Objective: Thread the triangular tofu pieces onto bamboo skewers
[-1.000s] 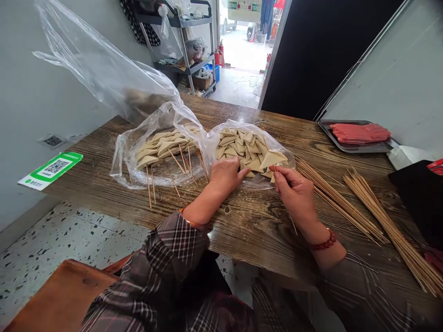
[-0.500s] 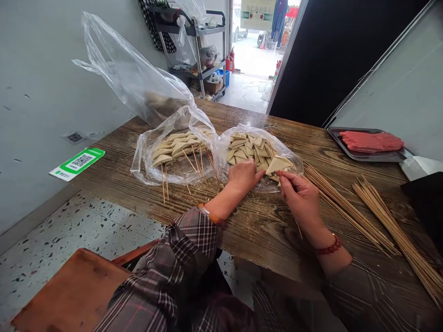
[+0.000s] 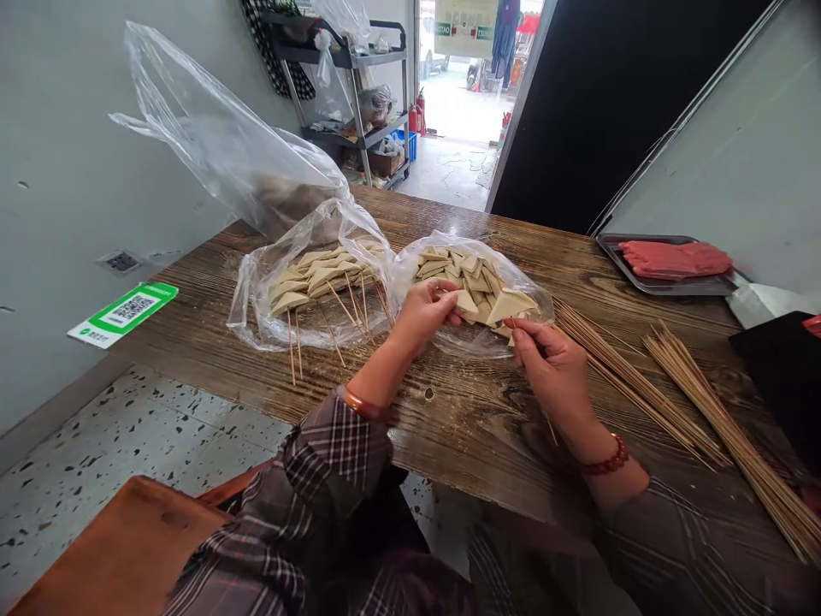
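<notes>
Pinched in the fingers of my left hand (image 3: pixel 424 315) is a pale triangular slice (image 3: pixel 464 302) that looks like tofu. My right hand (image 3: pixel 552 364) is closed on a thin bamboo skewer (image 3: pixel 552 429), whose lower end sticks out below the palm. Just beyond my right fingertips sits a larger triangular slice (image 3: pixel 514 305); whether the skewer touches it I cannot tell. Both hands are over a clear plastic bag (image 3: pixel 442 242) heaped with loose triangles. To the left, a second clear bag (image 3: pixel 239 312) holds rows of slices (image 3: pixel 321 269) with several skewers (image 3: pixel 333 336) sticking out.
Two bundles of bamboo skewers (image 3: pixel 632 376) lie on the wooden table (image 3: pixel 442 445) at my right. Behind them is a black tray (image 3: pixel 606 248) of reddish-pink food (image 3: pixel 673 257). A green-and-white code card (image 3: pixel 125 314) is at the left edge. A shelf cart (image 3: pixel 352 94) stands beyond the table.
My left hand has lifted back from the heap and now holds a triangular slice. My right hand stays almost in place with its skewer. The view has shifted slightly.
</notes>
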{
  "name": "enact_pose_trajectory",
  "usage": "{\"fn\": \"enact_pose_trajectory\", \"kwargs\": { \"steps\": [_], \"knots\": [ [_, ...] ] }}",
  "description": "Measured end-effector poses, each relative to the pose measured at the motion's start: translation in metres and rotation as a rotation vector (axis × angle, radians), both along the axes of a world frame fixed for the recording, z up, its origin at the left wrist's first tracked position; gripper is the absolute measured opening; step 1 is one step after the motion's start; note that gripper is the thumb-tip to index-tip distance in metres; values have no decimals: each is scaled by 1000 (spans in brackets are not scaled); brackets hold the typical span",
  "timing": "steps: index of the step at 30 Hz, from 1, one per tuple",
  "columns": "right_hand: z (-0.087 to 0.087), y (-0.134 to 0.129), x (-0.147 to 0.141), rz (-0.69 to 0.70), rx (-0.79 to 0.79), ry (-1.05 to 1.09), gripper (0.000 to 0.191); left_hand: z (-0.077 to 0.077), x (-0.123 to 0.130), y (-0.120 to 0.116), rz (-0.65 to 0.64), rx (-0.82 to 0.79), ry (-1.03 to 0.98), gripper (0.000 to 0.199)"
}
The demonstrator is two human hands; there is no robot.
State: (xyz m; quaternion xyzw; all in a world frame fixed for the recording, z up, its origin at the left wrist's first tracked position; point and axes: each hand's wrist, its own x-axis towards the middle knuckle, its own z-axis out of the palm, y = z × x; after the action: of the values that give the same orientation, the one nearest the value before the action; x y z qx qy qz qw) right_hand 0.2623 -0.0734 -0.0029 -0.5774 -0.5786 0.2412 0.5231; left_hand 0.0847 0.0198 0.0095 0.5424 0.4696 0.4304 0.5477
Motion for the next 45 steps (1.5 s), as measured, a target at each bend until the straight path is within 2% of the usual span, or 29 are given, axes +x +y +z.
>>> {"fn": "enact_pose_trajectory", "kwargs": {
  "steps": [3,8,12,17,22,27,36,42,45],
  "knots": [
    [3,-4,-3,39,-20,-35,28,6,-4,0,11,-153,-367,20],
    [5,-7,-8,103,35,-167,22,10,-7,-2,-23,-270,-568,13],
    [2,-6,-10,146,64,-231,21,12,-8,-3,14,-300,-617,9],
    [1,-6,-10,114,90,-238,20,14,-8,-4,20,-293,-652,9],
    [0,-6,-6,31,-13,-137,26,17,-8,-6,46,-307,-669,12],
    [-4,-2,-7,79,-96,-68,29,17,-6,-8,6,-288,-707,12],
    [-1,-5,-11,119,-79,-92,26,6,9,-12,22,-321,-745,12],
    [-2,-4,-11,136,-6,-151,23,6,15,-13,28,-350,-757,12],
    [-2,-4,-10,105,-19,-129,23,8,12,-10,94,-357,-770,13]
  ]
}}
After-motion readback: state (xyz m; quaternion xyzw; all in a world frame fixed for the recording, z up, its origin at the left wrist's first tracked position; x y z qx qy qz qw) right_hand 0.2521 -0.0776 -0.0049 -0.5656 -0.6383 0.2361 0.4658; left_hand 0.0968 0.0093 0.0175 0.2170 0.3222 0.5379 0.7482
